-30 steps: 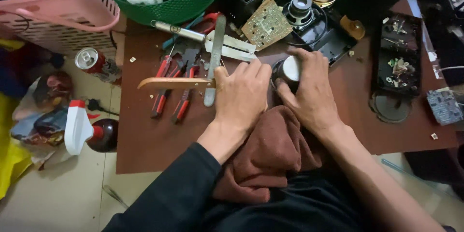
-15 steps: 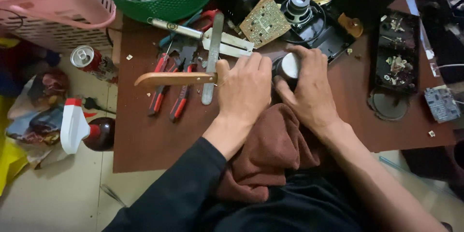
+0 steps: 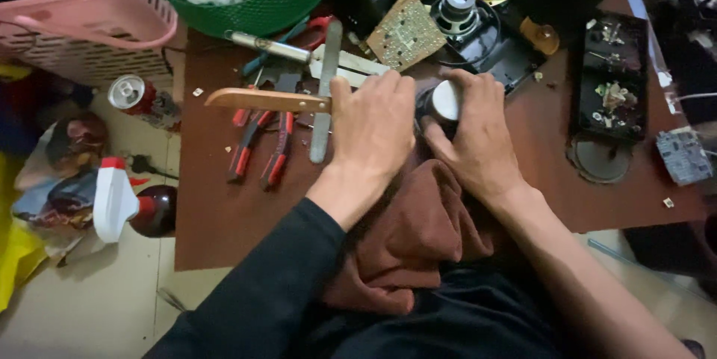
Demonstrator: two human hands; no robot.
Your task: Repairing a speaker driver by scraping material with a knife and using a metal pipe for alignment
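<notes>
Little change since earlier frame: wooden-handled tool [image 3: 265, 100] tilts slightly. Left hand [image 3: 373, 127] closed around its handle end, mid-table [image 3: 224, 217]. Right hand [image 3: 474, 135] grips small dark round part [image 3: 442, 101] with white face, above brown cloth [image 3: 414, 239]. Red-handled pliers [image 3: 261, 146] near left edge.

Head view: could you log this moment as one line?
left hand: holds wooden-handled tool | right hand: grips white-capped part | brown cloth: under hands | pliers: on table
</notes>
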